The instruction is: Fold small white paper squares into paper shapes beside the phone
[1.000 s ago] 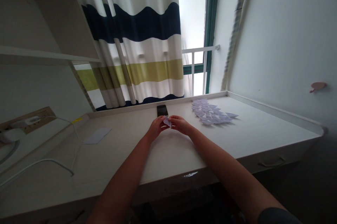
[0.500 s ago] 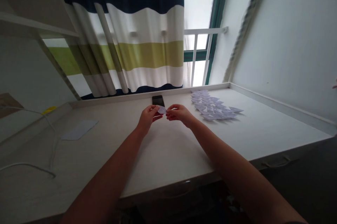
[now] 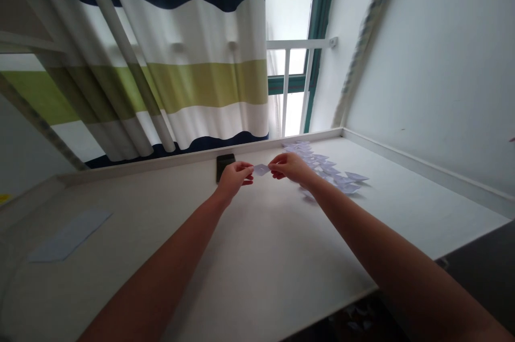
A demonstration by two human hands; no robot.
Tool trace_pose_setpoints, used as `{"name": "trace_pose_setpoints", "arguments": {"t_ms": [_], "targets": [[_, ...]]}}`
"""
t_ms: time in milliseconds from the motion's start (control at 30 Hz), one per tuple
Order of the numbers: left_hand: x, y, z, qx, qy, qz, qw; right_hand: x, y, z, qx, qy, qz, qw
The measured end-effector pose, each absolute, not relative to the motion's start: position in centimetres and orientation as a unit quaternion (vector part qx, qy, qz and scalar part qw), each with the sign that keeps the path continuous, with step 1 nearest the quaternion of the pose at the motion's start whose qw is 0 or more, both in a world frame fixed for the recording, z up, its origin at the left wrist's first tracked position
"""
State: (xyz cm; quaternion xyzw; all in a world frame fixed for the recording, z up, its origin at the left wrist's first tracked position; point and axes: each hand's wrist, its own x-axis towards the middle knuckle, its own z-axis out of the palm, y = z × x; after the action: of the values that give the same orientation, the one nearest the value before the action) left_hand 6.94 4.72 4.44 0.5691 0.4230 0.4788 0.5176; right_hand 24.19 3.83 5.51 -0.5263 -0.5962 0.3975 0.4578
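Note:
A small folded paper boat (image 3: 261, 170) is stretched between my two hands above the white desk (image 3: 249, 245). My left hand (image 3: 234, 177) pinches its left tip, and my right hand (image 3: 290, 167) pinches the right tip. Behind my left hand lies a dark phone (image 3: 223, 164), partly covered by the fingers. Just beyond my right hand spreads a cluster of several white folded paper boats (image 3: 328, 166); my hand and forearm hide part of it.
A flat sheet of white paper (image 3: 70, 237) lies at the desk's left. Raised edging (image 3: 422, 162) runs along the back and right of the desk. Beyond it hang a striped curtain (image 3: 209, 82) and a window with a white railing (image 3: 298, 44).
Both hands have drawn apart, so more of the folded paper shows between them. My view has turned to the right and tilted, and the cable at the left is out of sight.

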Motion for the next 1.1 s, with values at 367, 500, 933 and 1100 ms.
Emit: {"name": "trace_pose_setpoints", "arguments": {"t_ms": [367, 500, 933, 1100], "targets": [[18.0, 11.1, 8.7, 0.623, 0.401, 0.391, 0.546, 34.5, 6.3, 10.2, -0.604, -0.513, 0.378, 0.478], [23.6, 14.1, 9.1, 0.683, 0.417, 0.323, 0.506, 39.2, 8.0, 10.2, -0.649, -0.491, 0.338, 0.472], [32.7, 18.7, 4.0, 0.874, 0.455, 0.141, 0.093, 46.0, 12.6, 3.1, -0.787, -0.452, 0.26, 0.33], [32.7, 19.7, 2.9, 0.88, 0.455, 0.119, 0.072, 46.2, 13.8, 1.3, -0.795, -0.435, 0.278, 0.319]]}}
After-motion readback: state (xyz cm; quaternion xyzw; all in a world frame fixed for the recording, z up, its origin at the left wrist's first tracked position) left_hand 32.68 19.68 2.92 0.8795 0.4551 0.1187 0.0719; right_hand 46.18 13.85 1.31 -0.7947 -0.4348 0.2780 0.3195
